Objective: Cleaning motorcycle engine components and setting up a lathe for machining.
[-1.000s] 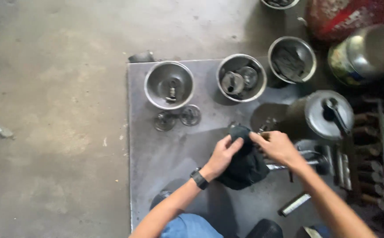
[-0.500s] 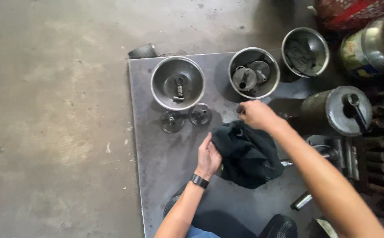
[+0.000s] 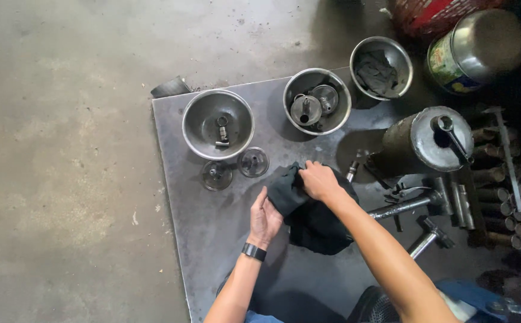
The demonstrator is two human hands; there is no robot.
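A dark crumpled rag (image 3: pixel 311 218) lies on the grey metal sheet (image 3: pixel 183 209). My left hand (image 3: pixel 264 218), with a black wristband, cups the rag's left edge from beside and below. My right hand (image 3: pixel 318 180) is closed over the top of the rag and presses on it; whatever may be wrapped inside is hidden. Two round metal discs (image 3: pixel 234 168) lie on the sheet just left of the rag.
Three steel bowls stand at the back: one (image 3: pixel 217 124) with small parts, one (image 3: pixel 317 100) with round parts, one (image 3: pixel 381 67) with a cloth. A large tin can (image 3: pixel 423 141) with a tool on top stands right, beside rods, a wrench and several sockets (image 3: pixel 500 197). Bare concrete floor (image 3: pixel 63 149) lies left.
My right hand had reached up toward the middle bowl and has come back down onto the rag. The left hand stays at the rag's left edge. The view shifted slightly.
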